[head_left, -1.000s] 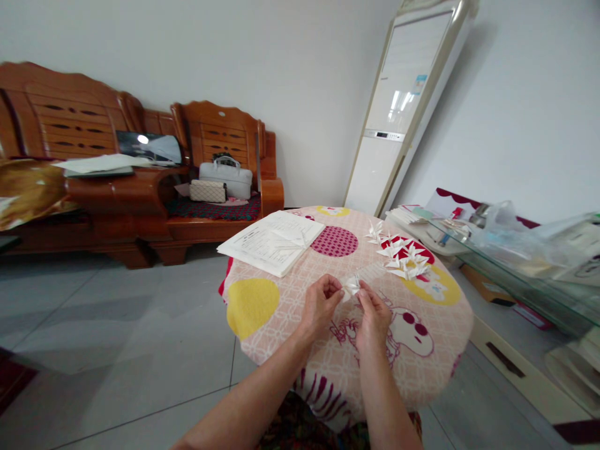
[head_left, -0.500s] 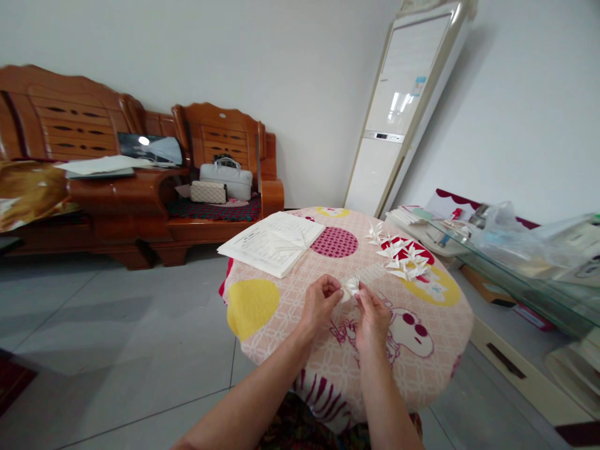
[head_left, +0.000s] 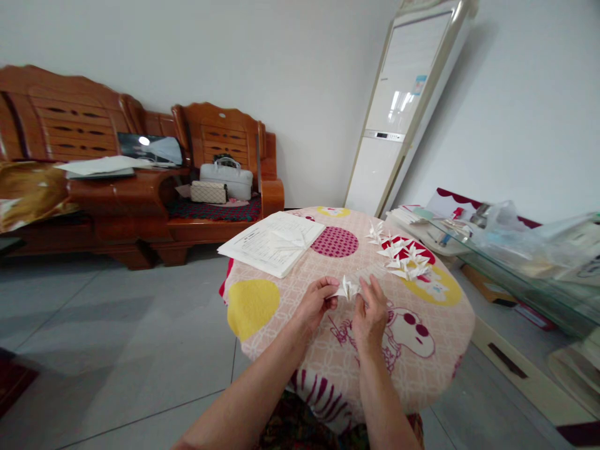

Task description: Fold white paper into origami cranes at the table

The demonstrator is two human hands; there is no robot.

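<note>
My left hand (head_left: 313, 304) and my right hand (head_left: 370, 314) meet over a round table (head_left: 435, 375) covered in a pink cartoon-print cloth. Both pinch a small white folded paper figure (head_left: 349, 288), the left from its left end, the right from its right side. Several finished white paper figures (head_left: 398, 253) lie in a loose row on the far right of the table. An open stack of printed sheets (head_left: 272, 242) lies at the table's far left.
A wooden bench (head_left: 140, 181) with bags (head_left: 225, 181) and papers stands along the back wall at left. A tall white air conditioner (head_left: 398, 119) stands in the corner. A glass-topped low cabinet (head_left: 515, 262) with bags and books runs along the right. Grey tiled floor lies to the left.
Both hands have drawn slightly nearer to me and lower on the table. The paper figure now stands more spread out between the fingertips, with its points up.
</note>
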